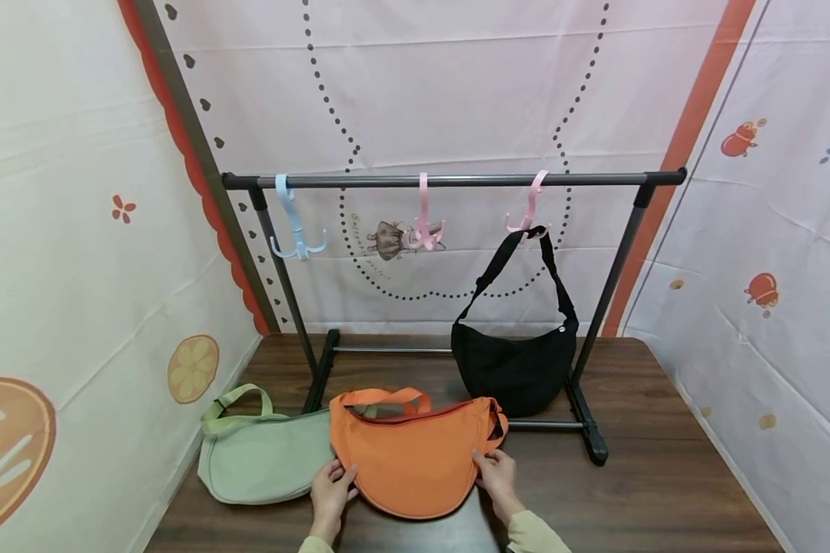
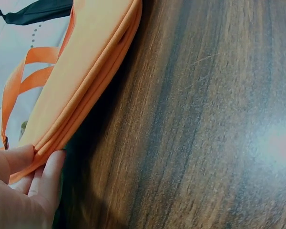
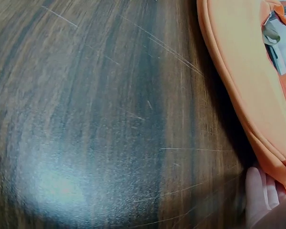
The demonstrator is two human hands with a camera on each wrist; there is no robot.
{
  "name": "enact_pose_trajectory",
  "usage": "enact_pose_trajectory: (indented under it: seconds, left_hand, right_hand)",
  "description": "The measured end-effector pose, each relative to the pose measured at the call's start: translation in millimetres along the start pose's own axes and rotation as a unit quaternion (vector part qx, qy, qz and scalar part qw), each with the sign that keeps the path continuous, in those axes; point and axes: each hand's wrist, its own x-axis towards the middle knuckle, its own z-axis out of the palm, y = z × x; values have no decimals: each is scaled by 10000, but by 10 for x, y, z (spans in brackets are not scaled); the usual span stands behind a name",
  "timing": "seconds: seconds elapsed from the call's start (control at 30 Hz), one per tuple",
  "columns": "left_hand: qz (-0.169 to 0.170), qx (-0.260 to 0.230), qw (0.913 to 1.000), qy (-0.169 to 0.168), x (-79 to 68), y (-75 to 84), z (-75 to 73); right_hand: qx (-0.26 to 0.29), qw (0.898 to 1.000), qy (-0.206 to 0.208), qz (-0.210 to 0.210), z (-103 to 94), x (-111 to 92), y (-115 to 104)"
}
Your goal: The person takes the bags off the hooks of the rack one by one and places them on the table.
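An orange shoulder bag [image 1: 411, 465] with a curved bottom is held between both hands at the front of the table. My left hand [image 1: 330, 495] pinches its left edge; in the left wrist view the thumb and fingers [image 2: 51, 176] clasp the piped seam. At the opposite edge, my right hand [image 1: 499, 484] grips with the thumb in front and fingers behind, partly cut off in the right wrist view. The bag's strap [image 1: 387, 396] loops up behind its zipped top. To the left lies a light green bag [image 1: 266, 457], partly covered by the orange one.
A black rack [image 1: 360, 182] stands on the brown wooden table [image 1: 664, 476]. From its bar hang a blue hook [image 1: 293, 223], a pink hook [image 1: 424, 215] and another pink hook [image 1: 531, 203], which carries a black bag [image 1: 515, 365]. Printed cloth surrounds the table.
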Motion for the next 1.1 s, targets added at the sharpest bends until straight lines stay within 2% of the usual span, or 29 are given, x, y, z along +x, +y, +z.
enact_pose_trajectory:
  seconds: [0.3,0.43,0.53,0.67,0.73,0.8,0.87,0.93,1.1]
  left_hand:
    - [-267,498,9984,86,-37,47,15]
    - [-150,942,9954,-13,-113,140,-34]
    - [440,1699,9845,14,-184,270,-87]
    - [1494,2565,9549,79,-246,559,-109]
    - [1948,2625,9451,-21,-263,771,-66]
    - [2497,2534,9345,-131,-276,1012,23]
    - [3149,2526,9146,-224,-291,1280,151]
    - [3867,2605,8842,-292,-306,1543,299]
    - [5364,2904,7912,-440,-335,2154,654]
  right_hand:
    - [-279,9991,319,44,-21,-13,-17]
    - [-343,9986,377,162,-123,-31,-56]
    - [-346,9981,442,258,-249,13,-43]
    - [-323,9980,542,85,-449,212,97]
    - [-389,9973,611,-115,-536,298,109]
    - [-405,9967,555,-422,-597,288,7]
    - [-516,9945,634,-659,-619,229,-136]
    - [-590,9927,602,-867,-629,162,-264]
    - [-611,9930,483,-891,-589,28,-446]
